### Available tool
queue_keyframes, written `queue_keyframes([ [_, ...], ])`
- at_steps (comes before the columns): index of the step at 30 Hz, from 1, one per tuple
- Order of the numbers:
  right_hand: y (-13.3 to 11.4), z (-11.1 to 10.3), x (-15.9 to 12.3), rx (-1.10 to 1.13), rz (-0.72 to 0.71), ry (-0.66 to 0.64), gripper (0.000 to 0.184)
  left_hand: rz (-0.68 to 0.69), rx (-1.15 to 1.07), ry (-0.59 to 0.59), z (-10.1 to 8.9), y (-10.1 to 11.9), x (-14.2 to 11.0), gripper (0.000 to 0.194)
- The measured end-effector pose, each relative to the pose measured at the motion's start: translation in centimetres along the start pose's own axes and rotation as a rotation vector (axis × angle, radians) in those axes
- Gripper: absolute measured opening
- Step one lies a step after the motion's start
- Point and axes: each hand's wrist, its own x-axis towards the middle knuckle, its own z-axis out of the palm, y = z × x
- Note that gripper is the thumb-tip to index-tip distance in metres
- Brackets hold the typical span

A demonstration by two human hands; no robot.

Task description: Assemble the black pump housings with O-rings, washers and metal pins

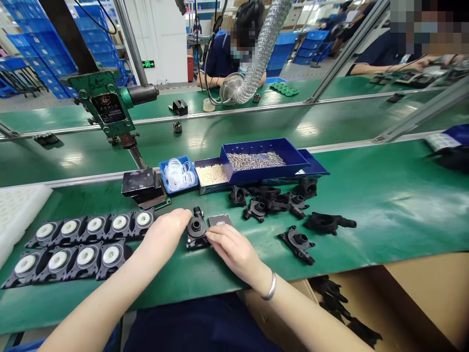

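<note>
A black plastic pump housing (197, 226) with a round raised centre lies on the green work surface in front of me. My left hand (169, 230) is closed at its left edge, fingertips bent and partly hidden. From the other side, my right hand (234, 248) pinches the lower right edge between thumb and fingers. Just behind the right fingers is a small grey metal block (220, 220). Left of my left hand, two rows of black housings with white round inserts (95, 225) lie side by side.
Loose black housings (256, 209) lie to the right. Behind are a blue tray of clear rings (178, 173), a bin of small cream pieces (211, 174) and a bin of metal pins (256, 160). A green press (110, 105) stands back left. A co-worker (234, 54) sits opposite.
</note>
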Motion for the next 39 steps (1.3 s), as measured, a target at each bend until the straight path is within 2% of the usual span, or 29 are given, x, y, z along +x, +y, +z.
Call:
queue_keyframes([
  [3,0.2,0.5,-0.3,0.015,0.002,0.039,0.035,0.010,-0.084,0.054,0.9,0.0,0.2,0.036],
  [7,0.3,0.7,-0.4,-0.010,0.024,0.036,0.033,-0.086,-0.507,0.243,2.8,-1.1,-0.2,0.031],
  [9,0.2,0.5,-0.4,-0.018,0.039,0.019,0.037,-0.160,-0.684,0.297,3.7,-1.4,-0.8,0.037],
  [11,-0.1,0.2,-0.2,-0.019,0.093,0.031,0.047,-0.188,-0.750,0.335,4.8,-1.4,-1.7,0.043],
  [14,-1.0,0.2,0.1,-0.036,0.195,0.054,0.065,-0.144,-0.799,0.280,6.5,-1.1,-3.0,0.068],
  [17,-2.0,0.7,0.3,-0.033,0.271,-0.004,0.075,-0.115,-0.890,0.202,7.8,-1.2,-3.6,0.101],
  [19,-2.5,0.8,0.4,-0.006,0.311,-0.031,0.079,-0.132,-0.913,0.200,8.5,-1.3,-3.4,0.107],
  [21,-2.8,0.7,0.5,0.030,0.347,-0.033,0.081,-0.153,-0.877,0.233,9.1,-1.2,-3.1,0.102],
  [23,-2.9,0.4,0.5,0.055,0.372,-0.029,0.083,-0.177,-0.803,0.306,9.8,-0.5,-2.7,0.098],
  [26,-3.1,0.1,0.4,0.037,0.395,-0.024,0.088,-0.215,-0.737,0.448,11.0,1.0,-2.4,0.108],
  [30,-3.1,-0.3,0.3,-0.068,0.427,0.026,0.081,-0.203,-0.633,0.517,11.6,2.7,-1.8,0.118],
  [32,-3.1,-1.3,0.6,-0.133,0.380,0.076,0.076,-0.132,-0.581,0.548,11.1,3.3,-1.2,0.119],
  [34,-3.1,-3.3,1.2,-0.184,0.308,0.138,0.076,0.014,-0.563,0.581,10.0,3.9,-0.4,0.118],
  [36,-2.7,-6.5,1.8,-0.216,0.296,0.229,0.077,0.128,-0.500,0.578,8.7,4.5,0.6,0.112],
  [39,-0.2,-13.3,2.0,-0.261,0.477,0.406,0.078,0.131,-0.308,0.445,7.7,5.3,2.6,0.093],
])
